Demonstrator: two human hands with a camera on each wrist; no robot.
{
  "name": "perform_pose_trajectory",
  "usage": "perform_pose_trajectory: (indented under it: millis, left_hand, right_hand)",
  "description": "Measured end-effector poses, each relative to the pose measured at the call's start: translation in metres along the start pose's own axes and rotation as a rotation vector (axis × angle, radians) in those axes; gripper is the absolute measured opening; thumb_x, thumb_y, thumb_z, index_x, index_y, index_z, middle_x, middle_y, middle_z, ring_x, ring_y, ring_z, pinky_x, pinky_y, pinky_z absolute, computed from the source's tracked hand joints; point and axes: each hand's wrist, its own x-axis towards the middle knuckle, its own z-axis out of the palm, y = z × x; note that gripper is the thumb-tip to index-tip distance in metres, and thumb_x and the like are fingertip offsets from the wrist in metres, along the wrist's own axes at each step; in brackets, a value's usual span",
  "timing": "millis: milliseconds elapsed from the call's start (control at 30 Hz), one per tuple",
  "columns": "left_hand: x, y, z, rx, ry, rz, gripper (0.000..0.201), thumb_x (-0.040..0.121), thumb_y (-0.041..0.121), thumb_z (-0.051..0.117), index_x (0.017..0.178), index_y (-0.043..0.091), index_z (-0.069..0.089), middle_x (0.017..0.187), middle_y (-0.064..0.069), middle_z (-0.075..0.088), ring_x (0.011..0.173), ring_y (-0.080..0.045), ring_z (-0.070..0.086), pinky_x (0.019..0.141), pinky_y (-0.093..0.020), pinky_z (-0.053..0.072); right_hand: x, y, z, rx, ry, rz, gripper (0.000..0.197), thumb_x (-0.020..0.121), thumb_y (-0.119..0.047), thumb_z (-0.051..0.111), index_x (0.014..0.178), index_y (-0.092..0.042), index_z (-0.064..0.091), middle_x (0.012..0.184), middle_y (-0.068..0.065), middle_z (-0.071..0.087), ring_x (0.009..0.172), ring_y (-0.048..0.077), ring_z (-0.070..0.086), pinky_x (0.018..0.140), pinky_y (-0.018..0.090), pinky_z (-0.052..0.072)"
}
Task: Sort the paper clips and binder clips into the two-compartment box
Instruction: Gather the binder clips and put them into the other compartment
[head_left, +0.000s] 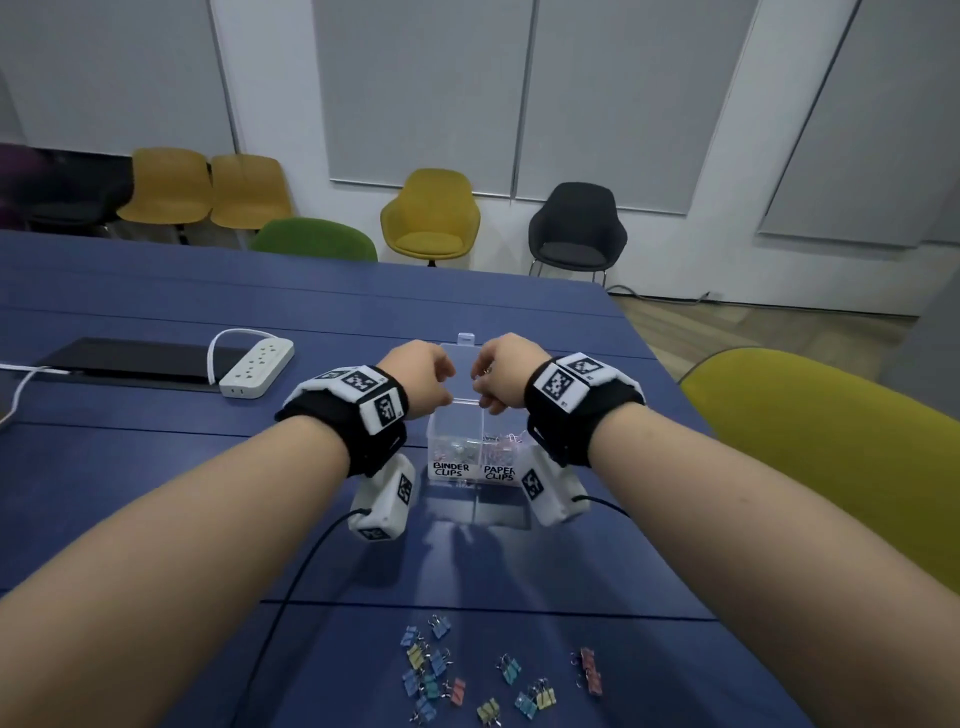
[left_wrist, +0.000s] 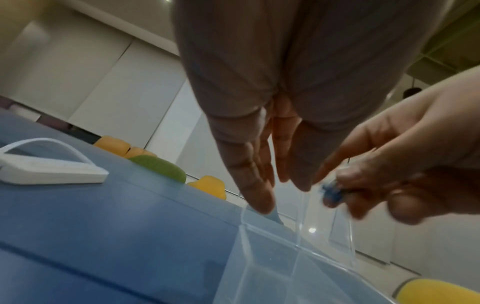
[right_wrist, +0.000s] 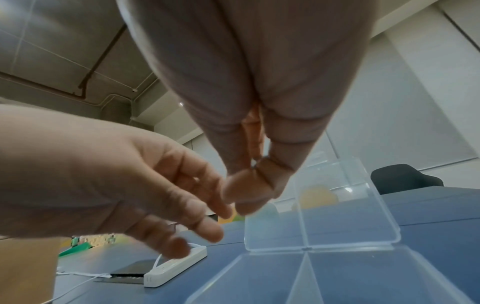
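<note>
The clear two-compartment box (head_left: 457, 441) stands mid-table with its lid (head_left: 465, 364) folded back; its labels read BINDER CLIPS on the left and PAPER CLIPS on the right, and clips lie in both halves. Both hands hover over the box's far side. My left hand (head_left: 426, 374) points straight fingers (left_wrist: 259, 185) down at the box (left_wrist: 272, 267); a pale blue shape (left_wrist: 276, 215) shows just under its fingertip, contact unclear. My right hand (head_left: 501, 376) pinches a small blue binder clip (left_wrist: 331, 194). Several pastel binder clips (head_left: 415, 657) lie loose near the table's front edge.
A white power strip (head_left: 257, 366) with its cable and a flat black pad (head_left: 135, 358) lie at the left of the blue table (head_left: 156, 519). A yellow-green chair back (head_left: 831, 441) stands close at the right. Wrist cables trail across the table below my left arm.
</note>
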Motion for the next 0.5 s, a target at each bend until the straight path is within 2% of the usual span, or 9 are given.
perform_pose_trajectory:
  millis: [67, 133, 200, 267, 333, 400, 433, 500]
  left_hand:
    - [-0.011, -0.009, 0.001, -0.147, 0.007, -0.012, 0.024, 0.085, 0.009, 0.066, 0.108, 0.007, 0.065, 0.109, -0.009, 0.067, 0.087, -0.025, 0.067, 0.081, -0.039, 0.058]
    - [-0.026, -0.018, 0.003, -0.179, 0.000, -0.004, 0.012, 0.084, 0.009, 0.065, 0.096, 0.011, 0.067, 0.098, -0.009, 0.068, 0.069, -0.019, 0.063, 0.070, -0.033, 0.059]
    - [-0.041, -0.028, 0.007, -0.142, -0.041, 0.027, 0.007, 0.084, 0.012, 0.064, 0.088, 0.018, 0.065, 0.093, -0.006, 0.069, 0.065, -0.017, 0.060, 0.062, -0.028, 0.056]
    - [-0.058, -0.035, 0.014, -0.118, -0.128, 0.067, 0.007, 0.084, 0.015, 0.066, 0.088, 0.021, 0.065, 0.091, -0.003, 0.069, 0.069, -0.016, 0.062, 0.059, -0.024, 0.054]
    - [-0.078, -0.037, 0.022, -0.092, -0.235, 0.113, 0.011, 0.082, 0.015, 0.068, 0.091, 0.020, 0.066, 0.087, 0.003, 0.067, 0.072, -0.013, 0.062, 0.064, -0.022, 0.055]
    - [-0.096, -0.038, 0.030, -0.028, -0.330, 0.162, 0.015, 0.079, 0.014, 0.071, 0.092, 0.021, 0.065, 0.084, 0.008, 0.066, 0.072, -0.007, 0.060, 0.069, -0.016, 0.051]
    - [-0.104, -0.038, 0.034, -0.005, -0.360, 0.176, 0.016, 0.078, 0.014, 0.072, 0.090, 0.022, 0.065, 0.080, 0.010, 0.065, 0.068, -0.002, 0.058, 0.066, -0.011, 0.047]
    - [-0.119, -0.038, 0.040, 0.000, -0.370, 0.181, 0.019, 0.075, 0.012, 0.072, 0.083, 0.026, 0.061, 0.072, 0.013, 0.060, 0.057, 0.004, 0.051, 0.059, -0.006, 0.042]
  right_hand:
    - [0.003, -0.002, 0.006, 0.056, 0.004, 0.006, 0.015, 0.085, -0.001, 0.059, 0.091, -0.015, 0.055, 0.073, 0.002, 0.061, 0.062, 0.017, 0.066, 0.055, 0.024, 0.058]
    - [0.000, -0.002, 0.008, 0.055, -0.006, 0.023, 0.018, 0.085, -0.002, 0.059, 0.098, -0.013, 0.055, 0.079, 0.005, 0.062, 0.067, 0.020, 0.067, 0.064, 0.030, 0.061]
    - [-0.008, 0.002, 0.010, 0.002, -0.016, 0.035, 0.022, 0.085, -0.002, 0.059, 0.106, -0.007, 0.059, 0.088, 0.010, 0.066, 0.071, 0.023, 0.067, 0.069, 0.034, 0.061]
    - [-0.024, 0.009, 0.010, -0.096, -0.029, 0.031, 0.022, 0.087, -0.004, 0.059, 0.109, -0.004, 0.060, 0.094, 0.012, 0.068, 0.076, 0.024, 0.068, 0.074, 0.039, 0.060]
    - [-0.047, 0.018, 0.009, -0.106, -0.079, 0.016, 0.013, 0.090, -0.009, 0.057, 0.102, -0.008, 0.058, 0.092, 0.012, 0.067, 0.075, 0.023, 0.068, 0.066, 0.037, 0.060]
    - [-0.074, 0.030, 0.009, -0.145, -0.177, 0.005, 0.007, 0.090, -0.013, 0.059, 0.096, -0.013, 0.056, 0.092, 0.013, 0.068, 0.073, 0.023, 0.069, 0.054, 0.029, 0.057]
    - [-0.088, 0.037, 0.009, -0.176, -0.242, 0.013, 0.008, 0.089, -0.014, 0.059, 0.096, -0.014, 0.055, 0.092, 0.013, 0.068, 0.070, 0.022, 0.068, 0.052, 0.028, 0.056]
    - [-0.113, 0.053, 0.009, -0.243, -0.372, 0.054, 0.012, 0.089, -0.018, 0.061, 0.098, -0.014, 0.054, 0.094, 0.013, 0.069, 0.073, 0.025, 0.070, 0.059, 0.033, 0.059]
